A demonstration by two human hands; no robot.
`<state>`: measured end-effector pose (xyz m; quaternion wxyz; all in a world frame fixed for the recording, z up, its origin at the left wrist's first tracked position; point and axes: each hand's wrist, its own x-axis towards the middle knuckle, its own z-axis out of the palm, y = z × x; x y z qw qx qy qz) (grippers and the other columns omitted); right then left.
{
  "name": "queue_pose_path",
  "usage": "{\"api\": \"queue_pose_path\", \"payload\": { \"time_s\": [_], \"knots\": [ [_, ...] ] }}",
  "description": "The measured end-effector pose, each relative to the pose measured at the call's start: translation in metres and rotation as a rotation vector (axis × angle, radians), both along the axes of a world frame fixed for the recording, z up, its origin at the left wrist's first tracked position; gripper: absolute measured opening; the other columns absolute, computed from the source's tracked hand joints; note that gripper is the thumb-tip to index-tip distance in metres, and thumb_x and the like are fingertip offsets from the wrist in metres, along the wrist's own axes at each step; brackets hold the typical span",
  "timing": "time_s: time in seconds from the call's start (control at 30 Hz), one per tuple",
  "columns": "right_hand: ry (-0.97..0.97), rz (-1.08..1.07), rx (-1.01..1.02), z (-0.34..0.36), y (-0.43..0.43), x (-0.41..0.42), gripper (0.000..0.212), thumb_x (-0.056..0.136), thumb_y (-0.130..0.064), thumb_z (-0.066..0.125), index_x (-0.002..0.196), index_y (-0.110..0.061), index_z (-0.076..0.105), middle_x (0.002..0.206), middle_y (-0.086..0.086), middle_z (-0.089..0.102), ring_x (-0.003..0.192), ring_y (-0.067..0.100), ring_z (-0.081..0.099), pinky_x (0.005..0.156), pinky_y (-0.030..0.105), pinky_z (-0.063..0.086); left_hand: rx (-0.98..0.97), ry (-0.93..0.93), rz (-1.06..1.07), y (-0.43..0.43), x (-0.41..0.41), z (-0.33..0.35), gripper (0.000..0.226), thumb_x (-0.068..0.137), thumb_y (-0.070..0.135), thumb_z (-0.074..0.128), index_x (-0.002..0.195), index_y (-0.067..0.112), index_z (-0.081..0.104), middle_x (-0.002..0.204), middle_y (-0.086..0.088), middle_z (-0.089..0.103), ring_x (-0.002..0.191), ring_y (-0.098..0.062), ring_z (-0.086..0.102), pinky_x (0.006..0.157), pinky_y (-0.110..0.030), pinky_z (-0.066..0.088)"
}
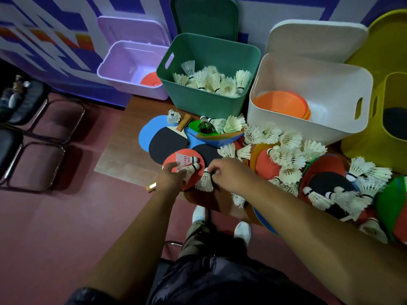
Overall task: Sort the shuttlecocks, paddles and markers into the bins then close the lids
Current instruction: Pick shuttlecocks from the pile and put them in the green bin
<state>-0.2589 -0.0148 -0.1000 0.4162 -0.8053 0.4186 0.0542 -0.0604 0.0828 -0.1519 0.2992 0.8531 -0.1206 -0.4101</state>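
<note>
**Step in hand.** Gathering of shuttlecocks. The sorting looks partly done.

**Left hand** [170, 176]. Forearm reaches forward and low, with the back of the hand up. The fingers are closed on a pair of shuttlecocks [189, 165], held by their feathers with the corks pointing away toward the other hand.

**Right hand** [228, 175]. Forearm comes in from the right, the wrist bent inward. Thumb and fingertips are pinched on a single shuttlecock [206, 180] near its cork, the feathers hanging toward the person.

**Beneath the grips.** A red paddle [189, 153] lies flat directly under the left hand. Its handle sticks out on the near left side. The single shuttlecock sits at the paddle's right edge, between the two hands.

**Beyond the grips.** The green bin [198, 102] stands straight ahead of both hands, well apart from them. It is open and already holds many shuttlecocks.

**Right of the right hand.** A mixed heap [290, 159] of shuttlecocks, paddles and markers, still unsorted.

**Next move, as judged.** Lift both loads clear of the paddle, carry them forward over the green rim and let go. The pinch should stay light, since feathers crush easily.

**Lids.** The green lid [204, 16] leans behind its bin and is not yet closed.
</note>
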Motion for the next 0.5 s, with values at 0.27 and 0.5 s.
{"api": "queue_pose_path", "payload": {
  "time_s": [0.27, 0.5],
  "knots": [
    [0.22, 0.22, -0.251, -0.036, 0.038, 0.026, 0.032, 0.097, -0.02, 0.057, 0.129, -0.023, 0.057, 0.118, 0.005, 0.061, 0.104, 0.033, 0.066, 0.073, 0.038, 0.046, -0.042, -0.009, 0.051, 0.007, 0.007, 0.001, 0.024, 0.095, 0.018, 0.068, 0.117, 0.023, 0.075, 0.11, -0.009, 0.074, 0.089, -0.026, 0.074, 0.073, -0.042, 0.067],
    [0.27, 0.205, -0.348, -0.045, 0.044, 0.032, 0.039, 0.099, -0.018, 0.056, 0.137, -0.017, 0.048, 0.116, 0.007, 0.066, 0.098, 0.035, 0.07, 0.066, 0.036, 0.04, -0.046, -0.044, -0.006, 0.016, 0.016, 0.006, 0.038, 0.079, 0.03, 0.067, 0.117, 0.038, 0.068, 0.09, 0.007, 0.076, 0.081, -0.02, 0.076, 0.085, -0.055, 0.062]
  ]
}}
